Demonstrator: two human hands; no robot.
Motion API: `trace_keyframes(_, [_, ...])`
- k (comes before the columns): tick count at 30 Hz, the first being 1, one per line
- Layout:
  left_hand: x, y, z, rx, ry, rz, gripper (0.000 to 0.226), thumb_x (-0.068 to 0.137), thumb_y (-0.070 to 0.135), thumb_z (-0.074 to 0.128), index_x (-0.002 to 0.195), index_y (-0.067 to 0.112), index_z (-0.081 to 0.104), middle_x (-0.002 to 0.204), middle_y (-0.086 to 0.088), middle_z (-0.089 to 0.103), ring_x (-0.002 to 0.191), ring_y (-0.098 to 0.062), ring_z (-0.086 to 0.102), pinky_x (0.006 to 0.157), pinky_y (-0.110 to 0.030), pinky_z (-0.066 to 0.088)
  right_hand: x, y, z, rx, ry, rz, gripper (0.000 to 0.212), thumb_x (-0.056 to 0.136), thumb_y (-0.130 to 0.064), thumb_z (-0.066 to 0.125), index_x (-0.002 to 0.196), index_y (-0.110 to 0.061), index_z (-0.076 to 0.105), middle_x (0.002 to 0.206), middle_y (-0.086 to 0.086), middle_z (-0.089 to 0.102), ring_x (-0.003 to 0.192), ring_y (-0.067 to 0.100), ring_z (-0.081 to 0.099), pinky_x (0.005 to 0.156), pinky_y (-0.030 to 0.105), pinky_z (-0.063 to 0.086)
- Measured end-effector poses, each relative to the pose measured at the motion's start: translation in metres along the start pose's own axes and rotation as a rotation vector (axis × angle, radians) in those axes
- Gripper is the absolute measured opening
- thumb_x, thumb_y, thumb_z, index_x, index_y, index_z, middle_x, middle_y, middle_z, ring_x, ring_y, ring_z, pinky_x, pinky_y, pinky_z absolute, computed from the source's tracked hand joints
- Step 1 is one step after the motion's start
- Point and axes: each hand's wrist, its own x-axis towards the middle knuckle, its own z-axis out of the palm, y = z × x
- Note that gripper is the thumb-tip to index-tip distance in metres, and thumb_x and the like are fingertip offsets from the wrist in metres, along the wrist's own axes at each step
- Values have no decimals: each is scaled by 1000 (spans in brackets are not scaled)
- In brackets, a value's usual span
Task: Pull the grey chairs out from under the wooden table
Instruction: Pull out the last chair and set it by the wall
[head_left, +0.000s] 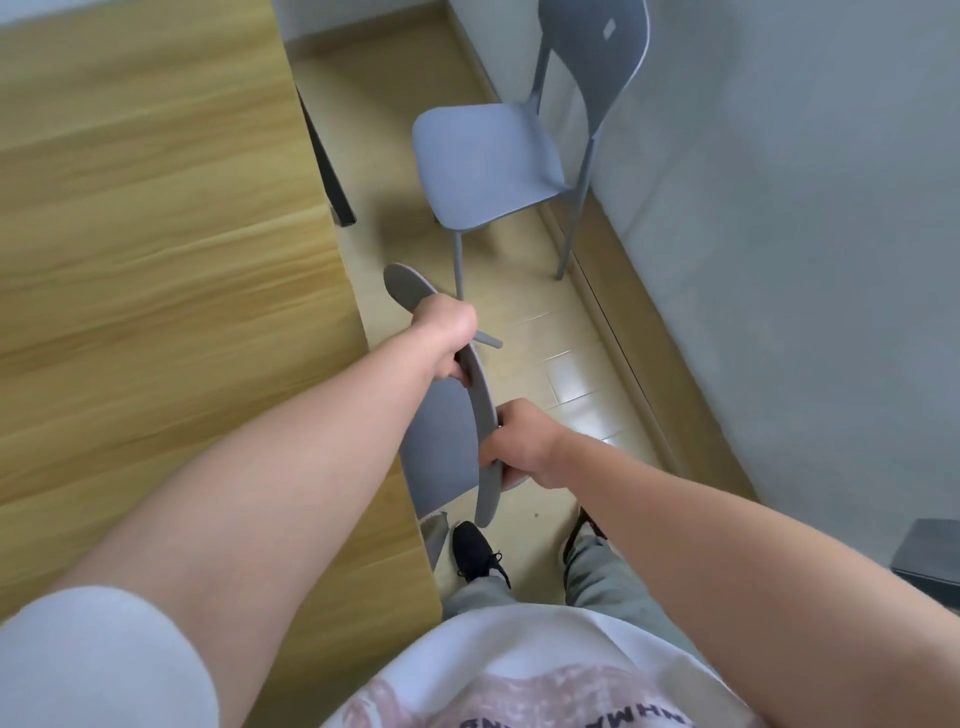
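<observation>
A grey chair (480, 410) stands at the long edge of the wooden table (156, 260), its seat largely tucked under the tabletop. Only its curved backrest top and part of the back show. My left hand (447, 338) grips the far part of the backrest rim. My right hand (519, 444) grips the near part of the same rim. A second grey chair (488, 161) stands clear of the table, farther along, with its back toward the wall.
A grey wall (779, 234) runs along the right, leaving a narrow strip of tiled floor (571, 374) between it and the table. A black table leg (327, 161) stands near the far chair. My feet are below the near chair. A dark box (930, 561) sits at the right edge.
</observation>
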Motion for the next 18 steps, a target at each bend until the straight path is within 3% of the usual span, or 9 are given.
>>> trace_keyframes(4, [-9, 25, 15, -180, -47, 36, 14, 89, -3, 37, 100, -4, 46, 87, -20, 59, 72, -43, 67, 45, -54, 55, -15, -8, -34, -54, 76, -34, 21, 80, 9, 57, 101, 6, 60, 87, 20, 66, 75, 43, 72, 63, 46, 63])
trace_keyframes(6, [-10, 40, 23, -202, -55, 59, 10, 88, -5, 35, 89, -1, 43, 84, -21, 56, 65, -42, 64, 42, -55, 53, -19, -12, -48, -58, 103, -55, 13, 81, 9, 57, 92, 3, 58, 77, 15, 62, 67, 40, 69, 61, 45, 63])
trace_keyframes(12, [0, 90, 64, -185, -108, 89, 11, 89, -6, 34, 91, -2, 45, 88, -22, 54, 73, -45, 64, 62, -66, 55, -12, -11, -110, 2, 118, -79, 12, 82, 10, 57, 81, -1, 53, 73, 12, 58, 64, 37, 66, 61, 45, 63])
trace_keyframes(15, [15, 114, 93, -180, -93, 67, 18, 90, -7, 34, 103, -5, 45, 90, -22, 55, 79, -46, 64, 65, -66, 55, 0, -7, -148, 0, 107, -84, 13, 81, 10, 56, 80, -3, 53, 73, 12, 57, 62, 36, 66, 58, 41, 62])
trace_keyframes(18, [28, 140, 121, -165, -60, 25, 16, 90, -7, 34, 101, -5, 45, 89, -22, 56, 77, -46, 65, 66, -65, 55, 11, -5, -189, -9, 84, -74, 12, 80, 9, 55, 79, -3, 54, 72, 11, 57, 63, 37, 66, 63, 44, 63])
